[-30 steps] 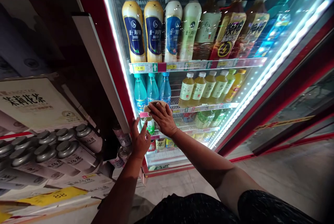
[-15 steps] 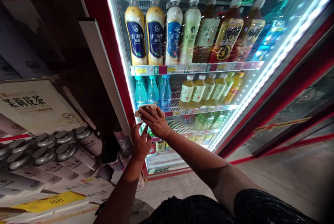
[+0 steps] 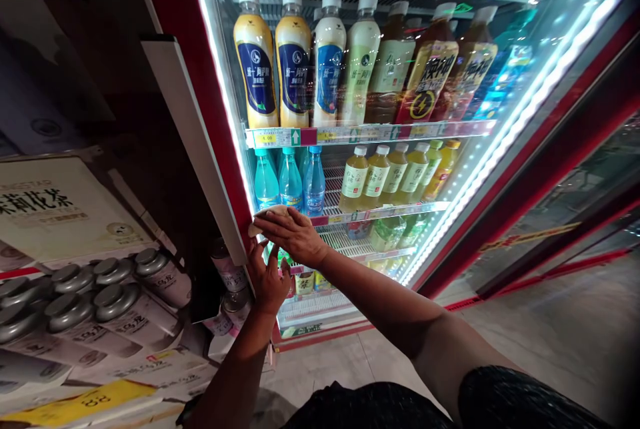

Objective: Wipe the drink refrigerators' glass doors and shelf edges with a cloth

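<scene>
A pale folded cloth [image 3: 273, 212] lies flat against the left edge of the drinks cooler's glass door, under the fingers of my right hand [image 3: 303, 239]. That hand presses it with fingers together and pointing left. Just below, my left hand [image 3: 270, 282] has its fingers spread and raised, with the fingertips by the red door frame [image 3: 235, 175] and nothing visible in them. Behind the glass, just above the cloth, stand teal bottles [image 3: 290, 179] and a blue bottle [image 3: 314, 182]. My right hand and the cloth hide part of the lower shelf.
A long pale door handle [image 3: 193, 142] runs down the frame at left. Silver-lidded canisters [image 3: 117, 302] crowd a display beside it, with a printed sign [image 3: 55, 209] above. Large bottles [image 3: 293, 59] line the upper shelf. Tiled floor [image 3: 350, 359] lies below the cooler.
My right hand and the cloth have slid a little left and down, onto the edge of the door frame. My left hand stays just below it. The view has shifted slightly.
</scene>
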Demonstrator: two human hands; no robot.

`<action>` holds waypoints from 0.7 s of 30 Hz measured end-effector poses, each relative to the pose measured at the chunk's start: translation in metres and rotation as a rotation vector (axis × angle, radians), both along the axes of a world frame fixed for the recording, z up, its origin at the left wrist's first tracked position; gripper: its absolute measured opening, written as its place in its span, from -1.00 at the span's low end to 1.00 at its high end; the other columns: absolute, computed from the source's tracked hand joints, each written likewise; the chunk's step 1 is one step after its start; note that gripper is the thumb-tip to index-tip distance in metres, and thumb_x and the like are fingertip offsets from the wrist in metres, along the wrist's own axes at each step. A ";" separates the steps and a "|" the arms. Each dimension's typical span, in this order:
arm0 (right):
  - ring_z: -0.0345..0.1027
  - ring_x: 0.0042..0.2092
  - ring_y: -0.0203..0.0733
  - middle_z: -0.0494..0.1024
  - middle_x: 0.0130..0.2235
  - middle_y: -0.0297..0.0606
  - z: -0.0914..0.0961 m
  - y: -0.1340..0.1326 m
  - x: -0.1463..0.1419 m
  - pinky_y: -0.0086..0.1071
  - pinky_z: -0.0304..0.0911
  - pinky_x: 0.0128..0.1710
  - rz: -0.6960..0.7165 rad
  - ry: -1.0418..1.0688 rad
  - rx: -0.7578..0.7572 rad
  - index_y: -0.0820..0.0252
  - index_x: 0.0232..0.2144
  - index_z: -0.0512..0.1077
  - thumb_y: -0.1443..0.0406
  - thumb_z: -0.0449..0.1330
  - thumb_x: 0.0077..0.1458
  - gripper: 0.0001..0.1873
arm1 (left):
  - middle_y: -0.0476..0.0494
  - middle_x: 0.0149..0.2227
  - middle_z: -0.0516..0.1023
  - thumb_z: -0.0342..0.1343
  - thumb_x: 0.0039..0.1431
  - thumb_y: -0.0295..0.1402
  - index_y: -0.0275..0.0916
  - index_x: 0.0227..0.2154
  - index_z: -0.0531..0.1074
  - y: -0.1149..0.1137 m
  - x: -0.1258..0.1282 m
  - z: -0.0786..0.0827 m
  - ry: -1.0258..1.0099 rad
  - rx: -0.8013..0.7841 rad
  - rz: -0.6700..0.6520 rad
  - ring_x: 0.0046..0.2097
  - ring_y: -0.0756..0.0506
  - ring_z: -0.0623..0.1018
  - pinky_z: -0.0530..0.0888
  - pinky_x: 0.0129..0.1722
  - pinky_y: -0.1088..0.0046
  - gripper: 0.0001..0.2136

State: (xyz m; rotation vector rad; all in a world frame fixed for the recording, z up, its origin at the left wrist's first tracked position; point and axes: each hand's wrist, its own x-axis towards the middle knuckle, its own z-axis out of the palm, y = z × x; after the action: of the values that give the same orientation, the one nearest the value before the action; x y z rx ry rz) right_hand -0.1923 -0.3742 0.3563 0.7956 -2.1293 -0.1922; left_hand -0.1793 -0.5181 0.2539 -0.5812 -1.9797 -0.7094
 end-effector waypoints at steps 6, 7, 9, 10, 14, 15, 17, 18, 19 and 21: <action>-0.21 0.53 -0.31 0.27 0.43 -0.59 0.009 -0.006 -0.001 -0.03 -0.54 0.56 -0.085 0.092 -0.105 -0.17 0.30 0.33 0.21 0.02 0.46 -0.58 | -0.56 0.47 -0.03 0.13 0.29 -0.34 -0.35 0.46 -0.02 0.007 0.002 0.010 -0.025 0.066 -0.014 0.53 -0.41 -0.09 0.03 0.47 -0.11 -0.26; -0.26 0.54 -0.32 0.26 0.43 -0.61 0.009 -0.006 -0.001 -0.06 -0.61 0.56 -0.077 0.113 -0.098 -0.15 0.28 0.34 0.20 0.02 0.46 -0.59 | -0.58 0.48 -0.09 0.14 0.29 -0.32 -0.37 0.47 -0.08 0.008 0.001 0.010 -0.023 0.072 -0.018 0.53 -0.41 -0.12 0.00 0.48 -0.12 -0.21; -0.41 0.55 -0.35 0.27 0.42 -0.64 0.008 -0.003 0.001 -0.07 -0.71 0.54 -0.055 0.144 -0.084 -0.12 0.26 0.38 0.21 0.01 0.46 -0.60 | -0.58 0.50 -0.13 0.15 0.29 -0.32 -0.37 0.48 -0.14 0.008 -0.003 0.011 -0.021 0.072 -0.012 0.53 -0.41 -0.13 -0.01 0.48 -0.11 -0.18; -0.47 0.55 -0.35 0.29 0.41 -0.63 0.008 0.000 0.001 -0.05 -0.75 0.53 -0.048 0.158 -0.090 -0.10 0.24 0.40 0.22 0.01 0.46 -0.61 | -0.57 0.50 -0.14 0.15 0.29 -0.34 -0.36 0.49 -0.15 0.007 -0.006 0.012 -0.022 0.067 -0.003 0.53 -0.40 -0.12 0.01 0.48 -0.10 -0.18; -0.60 0.56 -0.25 0.32 0.41 -0.53 0.009 0.011 -0.003 0.08 -0.85 0.48 -0.102 0.210 -0.247 -0.12 0.28 0.37 0.28 0.09 0.38 -0.54 | -0.51 0.52 -0.21 0.14 0.28 -0.39 -0.31 0.50 -0.20 0.006 -0.014 0.027 -0.028 0.036 0.035 0.54 -0.38 -0.14 0.05 0.48 -0.06 -0.16; -0.60 0.56 -0.22 0.31 0.42 -0.51 0.009 0.011 -0.005 0.08 -0.84 0.49 -0.113 0.215 -0.283 -0.12 0.30 0.35 0.28 0.12 0.35 -0.49 | -0.50 0.52 -0.22 0.14 0.28 -0.38 -0.31 0.50 -0.20 0.006 -0.016 0.033 -0.021 0.033 0.044 0.54 -0.38 -0.17 0.04 0.48 -0.07 -0.16; -0.58 0.56 -0.20 0.30 0.43 -0.46 0.010 0.013 -0.007 0.03 -0.77 0.51 -0.107 0.212 -0.300 -0.08 0.32 0.33 0.27 0.16 0.31 -0.45 | -0.49 0.52 -0.25 0.15 0.28 -0.34 -0.32 0.50 -0.19 0.008 -0.020 0.043 -0.010 0.030 0.058 0.54 -0.38 -0.18 0.01 0.48 -0.08 -0.15; -0.55 0.56 -0.20 0.30 0.42 -0.45 0.011 0.014 -0.007 0.00 -0.74 0.52 -0.095 0.204 -0.279 -0.06 0.31 0.34 0.25 0.16 0.31 -0.46 | -0.50 0.52 -0.26 0.15 0.28 -0.31 -0.32 0.49 -0.18 0.009 -0.022 0.047 -0.004 0.026 0.061 0.54 -0.39 -0.19 -0.02 0.48 -0.11 -0.15; -0.52 0.56 -0.22 0.31 0.42 -0.46 0.011 0.016 -0.006 -0.03 -0.71 0.53 -0.081 0.195 -0.249 -0.05 0.29 0.36 0.24 0.16 0.31 -0.48 | -0.51 0.52 -0.25 0.15 0.29 -0.28 -0.34 0.49 -0.17 0.011 -0.024 0.050 -0.006 0.021 0.063 0.54 -0.40 -0.19 -0.05 0.48 -0.13 -0.15; -0.49 0.56 -0.27 0.33 0.41 -0.51 0.014 0.022 -0.004 -0.04 -0.70 0.54 -0.063 0.186 -0.190 -0.09 0.26 0.39 0.24 0.15 0.32 -0.52 | -0.54 0.52 -0.23 0.15 0.29 -0.20 -0.37 0.49 -0.15 0.012 -0.027 0.052 -0.031 0.010 0.072 0.53 -0.43 -0.22 -0.10 0.47 -0.20 -0.15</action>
State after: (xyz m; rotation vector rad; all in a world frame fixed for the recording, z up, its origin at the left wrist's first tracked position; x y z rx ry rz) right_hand -0.1960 -0.3520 0.3708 0.5777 -1.9637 -0.0908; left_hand -0.2060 -0.5061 0.3063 -0.4937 -2.0140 -0.6873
